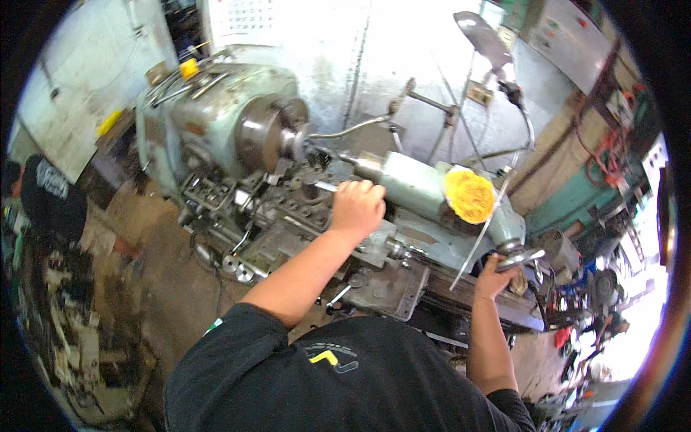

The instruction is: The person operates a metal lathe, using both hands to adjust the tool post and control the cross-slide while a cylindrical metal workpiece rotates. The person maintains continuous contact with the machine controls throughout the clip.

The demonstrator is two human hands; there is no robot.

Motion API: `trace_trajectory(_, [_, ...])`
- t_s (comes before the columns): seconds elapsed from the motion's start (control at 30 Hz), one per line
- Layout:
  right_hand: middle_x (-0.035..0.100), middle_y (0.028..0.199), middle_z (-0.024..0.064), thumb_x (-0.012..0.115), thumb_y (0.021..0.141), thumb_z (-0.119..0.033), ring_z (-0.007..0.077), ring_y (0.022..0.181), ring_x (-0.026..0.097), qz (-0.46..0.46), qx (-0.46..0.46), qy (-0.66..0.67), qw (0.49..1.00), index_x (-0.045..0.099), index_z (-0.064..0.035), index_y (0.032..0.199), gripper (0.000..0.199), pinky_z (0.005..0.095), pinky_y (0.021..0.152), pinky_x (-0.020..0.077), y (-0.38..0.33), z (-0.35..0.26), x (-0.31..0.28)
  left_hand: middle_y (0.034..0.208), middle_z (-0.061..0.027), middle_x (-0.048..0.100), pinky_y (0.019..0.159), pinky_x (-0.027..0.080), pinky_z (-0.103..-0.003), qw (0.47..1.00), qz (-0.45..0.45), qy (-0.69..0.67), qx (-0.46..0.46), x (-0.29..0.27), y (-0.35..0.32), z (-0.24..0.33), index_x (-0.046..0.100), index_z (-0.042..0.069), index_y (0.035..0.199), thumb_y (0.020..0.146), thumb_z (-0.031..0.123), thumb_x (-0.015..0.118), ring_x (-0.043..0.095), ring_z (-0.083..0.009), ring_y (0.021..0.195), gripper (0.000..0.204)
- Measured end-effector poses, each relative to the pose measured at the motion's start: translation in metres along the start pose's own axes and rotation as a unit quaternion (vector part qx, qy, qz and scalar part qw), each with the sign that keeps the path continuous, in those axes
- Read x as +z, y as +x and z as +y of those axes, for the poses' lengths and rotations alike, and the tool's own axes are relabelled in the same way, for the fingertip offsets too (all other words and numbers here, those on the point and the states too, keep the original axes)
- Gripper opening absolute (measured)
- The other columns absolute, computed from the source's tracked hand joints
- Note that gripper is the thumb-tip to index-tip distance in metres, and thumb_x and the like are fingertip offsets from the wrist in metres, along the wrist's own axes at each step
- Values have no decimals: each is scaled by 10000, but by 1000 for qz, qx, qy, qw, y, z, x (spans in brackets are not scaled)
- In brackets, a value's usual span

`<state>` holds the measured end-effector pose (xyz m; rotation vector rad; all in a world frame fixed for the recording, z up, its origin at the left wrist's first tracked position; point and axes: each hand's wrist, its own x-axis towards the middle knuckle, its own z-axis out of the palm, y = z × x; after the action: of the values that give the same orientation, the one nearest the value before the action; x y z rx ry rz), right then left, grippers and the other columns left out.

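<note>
At a green-grey metal lathe, my left hand is closed in a fist over the tool post area. A short silver handle runs into its far left side; the fingers' undersides are hidden. My right hand grips the rim of the tailstock handwheel at the right end. Between them lies the tailstock, with a yellow bundle of fibre or rag on top. To the left is the chuck, with a bright round workpiece in it, facing the tailstock's tip.
A lamp on a bendable arm hangs at the back right. A thin pale rod slants past the handwheel. The carriage with its levers sits close to my body. Another person is at the far left.
</note>
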<state>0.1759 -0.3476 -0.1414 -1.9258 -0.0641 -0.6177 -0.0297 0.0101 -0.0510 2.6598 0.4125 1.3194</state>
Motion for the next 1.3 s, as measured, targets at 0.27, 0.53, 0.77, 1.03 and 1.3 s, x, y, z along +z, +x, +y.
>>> trace_trajectory(0.27, [529,1488,221,824,890,-243,259,1358,511,-104,102,97,985,304,75,1549,898,386,1178,370,-14,-27,-11,864,-97,674,803,495,-490,999,-35,10,-6,3,4,3,713,108,924,795,148,695,654,-335,875,136])
trace_trajectory(0.53, [664,1040,173,666,979,-350,299,994,656,12,171,80,982,644,42,1176,439,442,899,518,41,-75,-32,961,-109,669,853,469,-478,999,-28,28,8,17,-4,-7,682,66,982,885,118,640,630,-339,935,118])
trace_trajectory(0.77, [580,785,77,672,974,-261,228,617,587,65,437,430,787,583,-33,1010,247,404,554,498,106,-98,-26,964,-102,666,847,472,-470,999,-21,41,9,19,-5,-7,674,69,1007,888,121,643,634,-329,939,134])
trace_trajectory(1.03, [608,680,119,655,936,-244,237,520,567,144,383,210,888,579,-11,842,262,421,506,438,110,-64,12,945,-90,664,825,466,-473,999,-19,38,7,19,-4,-7,680,75,1000,882,115,633,631,-335,911,133])
trace_trajectory(1.3, [594,645,127,640,895,-236,271,489,556,144,360,230,893,558,-9,781,266,454,493,430,112,-48,22,902,-95,662,796,466,-477,999,6,38,14,22,-4,-6,694,60,970,891,131,617,630,-339,869,131])
